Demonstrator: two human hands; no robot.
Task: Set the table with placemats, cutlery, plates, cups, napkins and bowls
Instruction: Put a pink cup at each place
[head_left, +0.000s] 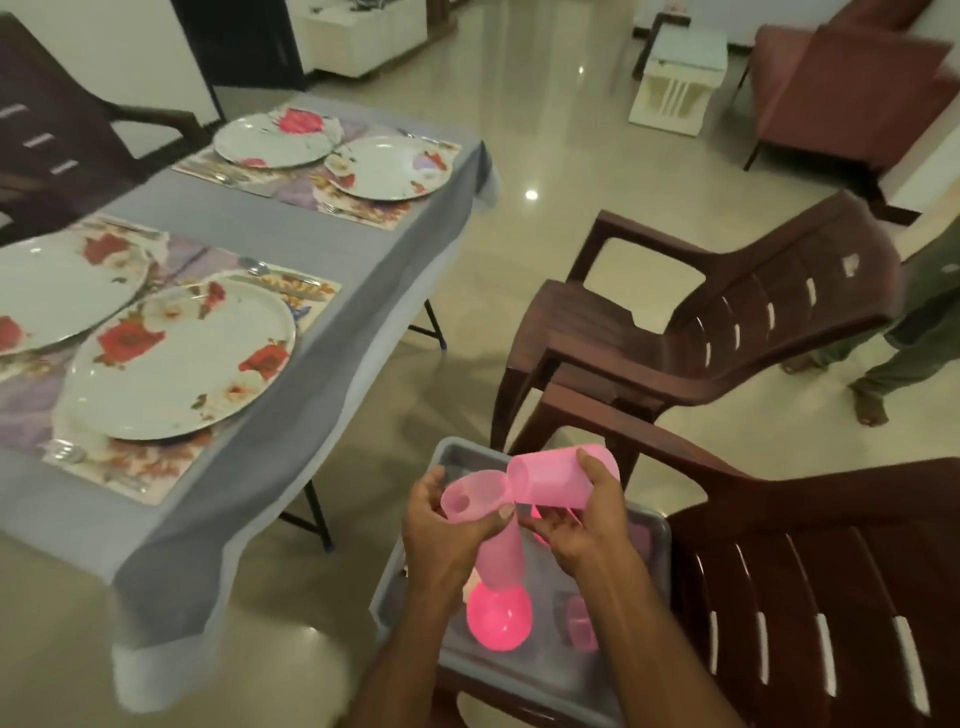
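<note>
The room around me is dim and warm-toned. Ceiling lights glare as small white spots on the glossy floor (531, 195). Everything smears with motion blur, my hands and the brown chairs (727, 322) most of all. The wide lens bends the table edge (363, 291) and stretches the corners.

Glossy beige tile floor (545, 156); brown plastic chairs (701, 322); possibly white cabinet (678, 78).

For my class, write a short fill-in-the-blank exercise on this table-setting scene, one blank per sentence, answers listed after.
1. Both hands hold cups coloured ____.
2. The right hand grips a cup above a grey ____.
3. The table carries ____ flowered plates.
4. The left hand holds a ____.

Missing words: pink; tray; four; cup
</note>
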